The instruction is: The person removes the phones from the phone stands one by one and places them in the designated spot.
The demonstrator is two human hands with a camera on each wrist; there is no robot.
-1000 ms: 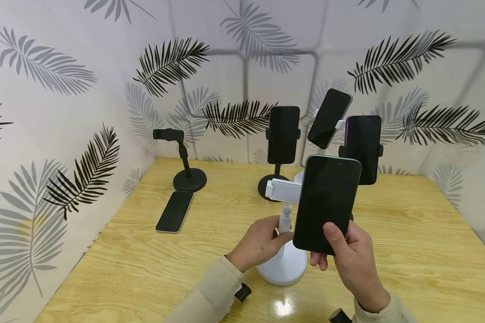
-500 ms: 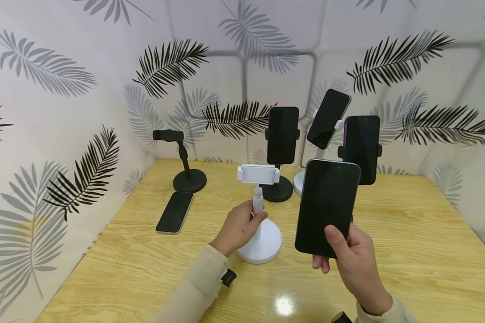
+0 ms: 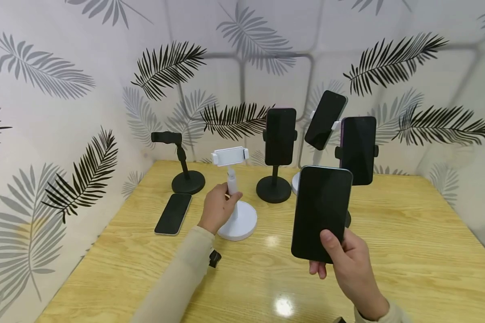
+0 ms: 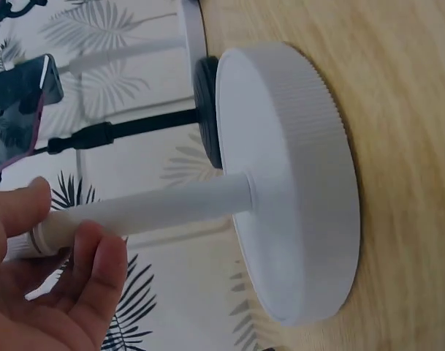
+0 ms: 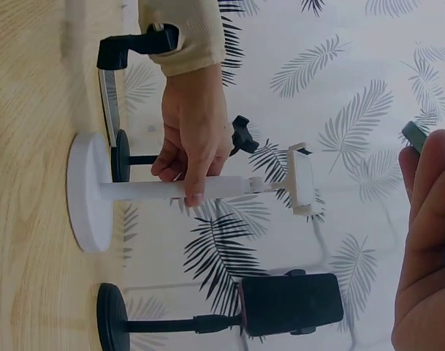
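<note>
Head view: note the white stand, grasped by its post in the left hand, below the clamp. Note the black phone, gripped near its lower end in the right hand, with the thumb across the dark face. Treat clamp-to-phone alignment as the governing relation. From the black phone, locate the clamp at 10 o'clock, well apart. Read the phone's long axis as just past 12 to just past 6 o'clock; read the clamp's as close to 9–3 o'clock, hence nearly crosswise. Nearer to the clamp: the left hand. From there, find the loose phone at 9 o'clock, flat on the bench. Left wrist view: cannot confirm contact between base and bench.
</note>
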